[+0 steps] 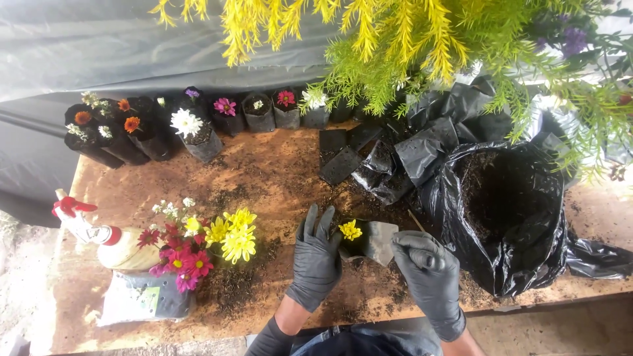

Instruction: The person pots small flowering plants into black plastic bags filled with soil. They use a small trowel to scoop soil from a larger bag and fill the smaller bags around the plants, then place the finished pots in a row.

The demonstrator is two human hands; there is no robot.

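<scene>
I see one small grow bag (377,241) with one yellow flower (350,230) on the bench (277,175) — left hand (316,260) cupping it, right hand (428,277) closed on its edge.

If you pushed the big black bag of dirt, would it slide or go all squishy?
The big black bag would probably squish, since its thin plastic looks crumpled and saggy. It likely feels heavy, because dark soil fills it. Its open top might spill some.

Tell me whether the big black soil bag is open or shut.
Open. The big black soil bag has its mouth spread wide, with dark soil visible inside.
</scene>
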